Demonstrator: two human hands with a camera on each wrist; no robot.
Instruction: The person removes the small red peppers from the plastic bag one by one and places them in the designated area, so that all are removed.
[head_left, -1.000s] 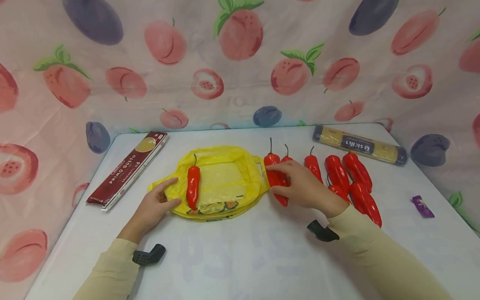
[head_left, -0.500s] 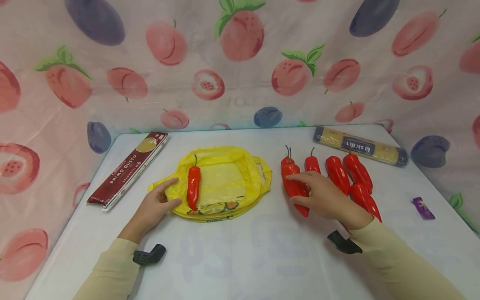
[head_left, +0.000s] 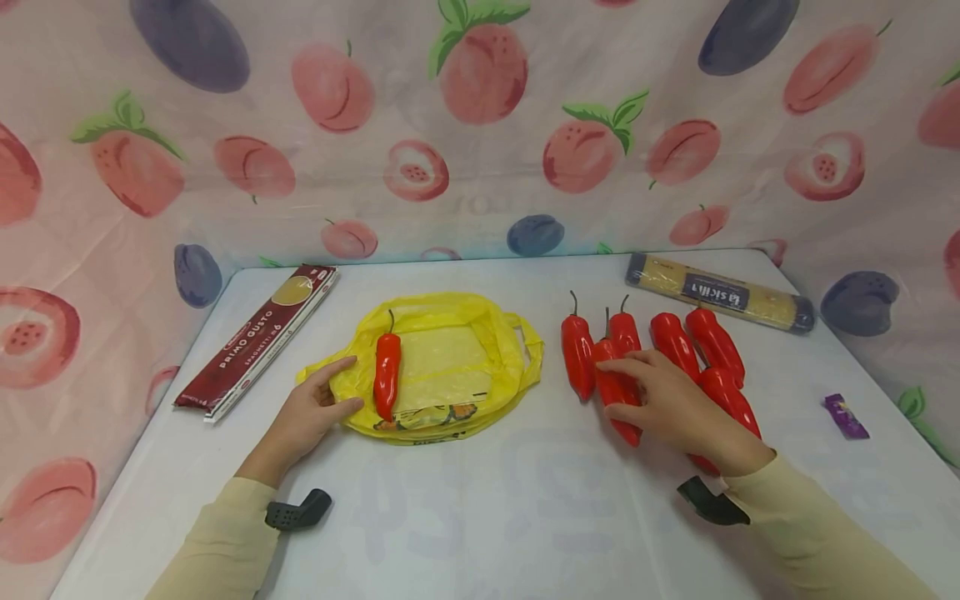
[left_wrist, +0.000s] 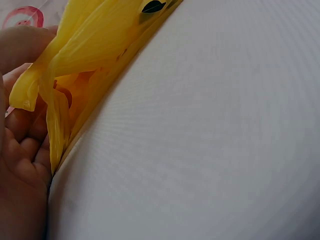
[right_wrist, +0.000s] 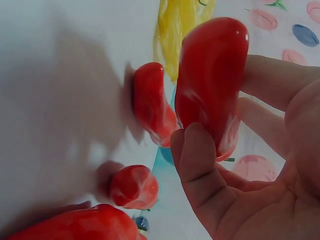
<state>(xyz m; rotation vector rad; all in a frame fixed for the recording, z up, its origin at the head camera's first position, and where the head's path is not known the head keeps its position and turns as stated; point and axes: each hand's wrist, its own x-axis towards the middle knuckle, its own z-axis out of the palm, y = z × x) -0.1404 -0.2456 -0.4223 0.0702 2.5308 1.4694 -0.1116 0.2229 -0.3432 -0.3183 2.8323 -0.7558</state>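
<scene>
A thin yellow plastic bag lies spread on the table with its mouth up. Inside its left part is one red chili pepper. My left hand holds the bag's left edge; in the left wrist view the yellow plastic passes between thumb and fingers. To the right of the bag, my right hand pinches another glossy red chili pepper between thumb and fingers, its stem pointing away. Beside it lies a separate chili pepper, with one more just behind.
Several more red chili peppers lie right of my right hand, partly hidden by it. At the back right is a pasta pack; a dark red spaghetti pack lies left. A small purple wrapper sits far right.
My right hand has moved rightward from the bag's right handle with the chili pepper in its grip, past another one lying on the table. The left hand has stayed in place.
</scene>
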